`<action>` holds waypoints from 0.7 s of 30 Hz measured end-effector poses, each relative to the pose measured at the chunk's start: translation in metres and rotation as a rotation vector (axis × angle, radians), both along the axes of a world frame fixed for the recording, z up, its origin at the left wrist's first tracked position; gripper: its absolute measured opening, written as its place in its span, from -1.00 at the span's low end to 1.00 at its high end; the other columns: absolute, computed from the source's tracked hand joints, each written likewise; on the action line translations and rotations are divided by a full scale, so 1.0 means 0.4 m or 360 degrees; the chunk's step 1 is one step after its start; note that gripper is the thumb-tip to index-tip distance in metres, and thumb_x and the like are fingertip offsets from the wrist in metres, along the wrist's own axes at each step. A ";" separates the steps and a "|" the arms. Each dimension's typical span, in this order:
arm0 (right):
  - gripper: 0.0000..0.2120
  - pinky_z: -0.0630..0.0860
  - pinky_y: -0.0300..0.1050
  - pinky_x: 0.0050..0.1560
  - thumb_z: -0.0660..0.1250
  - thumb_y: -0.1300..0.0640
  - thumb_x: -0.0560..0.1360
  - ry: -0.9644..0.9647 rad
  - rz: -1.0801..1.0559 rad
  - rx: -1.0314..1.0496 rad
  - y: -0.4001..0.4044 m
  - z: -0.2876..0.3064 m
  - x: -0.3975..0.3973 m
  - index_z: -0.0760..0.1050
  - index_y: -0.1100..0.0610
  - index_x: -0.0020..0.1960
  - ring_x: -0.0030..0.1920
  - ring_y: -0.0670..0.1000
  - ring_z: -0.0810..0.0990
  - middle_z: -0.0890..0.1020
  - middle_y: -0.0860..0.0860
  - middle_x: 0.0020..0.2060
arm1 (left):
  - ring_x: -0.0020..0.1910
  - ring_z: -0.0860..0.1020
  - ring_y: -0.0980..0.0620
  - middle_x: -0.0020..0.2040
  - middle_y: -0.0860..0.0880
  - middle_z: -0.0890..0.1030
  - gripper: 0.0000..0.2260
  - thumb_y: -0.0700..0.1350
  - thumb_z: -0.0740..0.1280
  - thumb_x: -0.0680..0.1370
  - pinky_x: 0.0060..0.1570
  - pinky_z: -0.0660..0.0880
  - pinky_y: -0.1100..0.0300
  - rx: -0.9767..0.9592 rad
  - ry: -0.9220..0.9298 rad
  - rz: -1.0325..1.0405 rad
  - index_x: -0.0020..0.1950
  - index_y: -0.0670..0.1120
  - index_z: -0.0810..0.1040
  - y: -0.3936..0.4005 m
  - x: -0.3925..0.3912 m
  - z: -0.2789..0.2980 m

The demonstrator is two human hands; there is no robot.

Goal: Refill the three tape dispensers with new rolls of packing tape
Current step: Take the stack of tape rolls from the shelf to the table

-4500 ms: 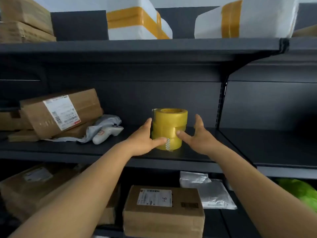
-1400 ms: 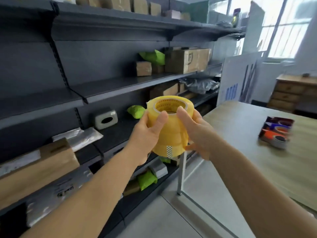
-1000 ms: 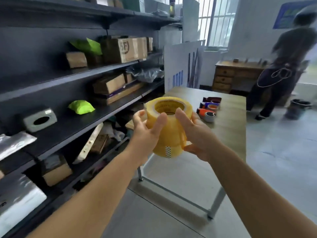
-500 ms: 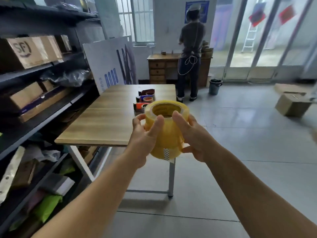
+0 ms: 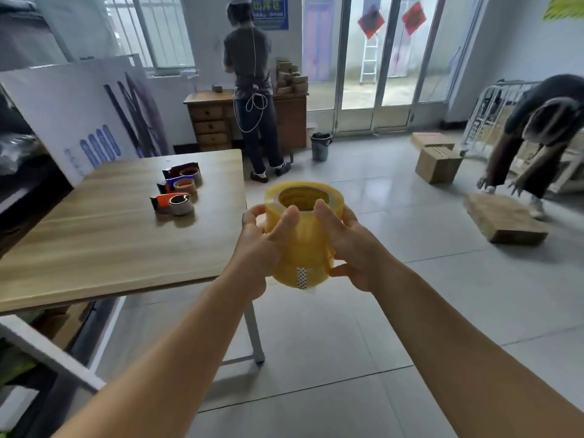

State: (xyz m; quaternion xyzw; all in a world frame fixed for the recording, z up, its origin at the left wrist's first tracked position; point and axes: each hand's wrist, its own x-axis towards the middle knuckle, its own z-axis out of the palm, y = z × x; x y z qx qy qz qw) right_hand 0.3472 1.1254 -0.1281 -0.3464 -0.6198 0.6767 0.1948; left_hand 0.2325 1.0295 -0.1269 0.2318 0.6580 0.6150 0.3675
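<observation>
Daylight pours in through the glass doors (image 5: 376, 61) and the barred window (image 5: 151, 30) at the back, leaving the room bright and evenly lit. The tiled floor (image 5: 395, 235) carries a pale sheen beneath the doors. Soft shadows lie under the counter (image 5: 104, 245). Wide-angle bending curves the door frames and stretches the forearms at the lower corners. The left edge is smeared with motion blur, and the bending person (image 5: 537, 128) on the right is soft.

Blue wall sign (image 5: 268, 11) — white characters, seemingly "出库区", partly hidden.

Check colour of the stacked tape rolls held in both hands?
Translucent yellow stack of packing tape rolls, with a small white dotted tab near the bottom; only the head view shows it.
</observation>
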 end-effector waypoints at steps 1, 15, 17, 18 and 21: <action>-0.30 0.54 0.14 -0.03 0.20 -0.38 0.39 -0.0007 0.0004 0.0004 0.038 -0.006 0.004 0.11 -0.20 0.45 0.17 0.19 0.49 0.41 -0.01 0.31 | 0.10 0.49 -0.12 0.24 0.00 0.42 -0.24 0.30 0.36 0.25 0.00 0.54 -0.15 0.0007 -0.0004 0.0010 0.38 0.20 0.15 0.034 0.007 -0.004; -0.32 0.51 0.16 0.01 0.23 -0.37 0.40 -0.0086 0.0406 -0.0033 0.458 -0.047 -0.098 0.12 -0.20 0.43 0.15 0.16 0.48 0.42 -0.04 0.25 | 0.12 0.46 -0.13 0.22 0.03 0.40 -0.29 0.32 0.35 0.23 -0.04 0.49 -0.13 -0.0005 -0.0132 0.0477 0.31 0.25 0.17 0.390 -0.009 -0.052; -0.33 0.51 0.11 -0.04 0.22 -0.37 0.40 -0.0093 0.0469 -0.0028 0.497 -0.057 -0.143 0.12 -0.20 0.43 0.14 0.16 0.47 0.42 -0.03 0.25 | 0.13 0.45 -0.13 0.23 0.03 0.40 -0.24 0.33 0.36 0.20 -0.06 0.49 -0.12 -0.0015 -0.0127 0.0541 0.33 0.25 0.17 0.422 -0.040 -0.059; -0.32 0.51 0.11 -0.05 0.22 -0.37 0.41 -0.0095 0.0503 -0.0022 0.517 -0.063 -0.170 0.11 -0.19 0.43 0.13 0.16 0.47 0.41 -0.03 0.25 | 0.13 0.45 -0.12 0.23 0.03 0.40 -0.23 0.34 0.36 0.19 -0.07 0.49 -0.11 -0.0020 -0.0119 0.0575 0.34 0.25 0.16 0.438 -0.060 -0.064; -0.29 0.49 0.16 0.01 0.22 -0.38 0.40 -0.0121 0.0584 -0.0030 0.571 -0.080 -0.266 0.08 -0.18 0.45 0.17 0.17 0.45 0.39 -0.02 0.28 | 0.15 0.44 -0.12 0.25 0.03 0.39 -0.16 0.36 0.35 0.18 0.01 0.50 -0.17 -0.0043 -0.0099 0.0691 0.39 0.24 0.14 0.486 -0.138 -0.083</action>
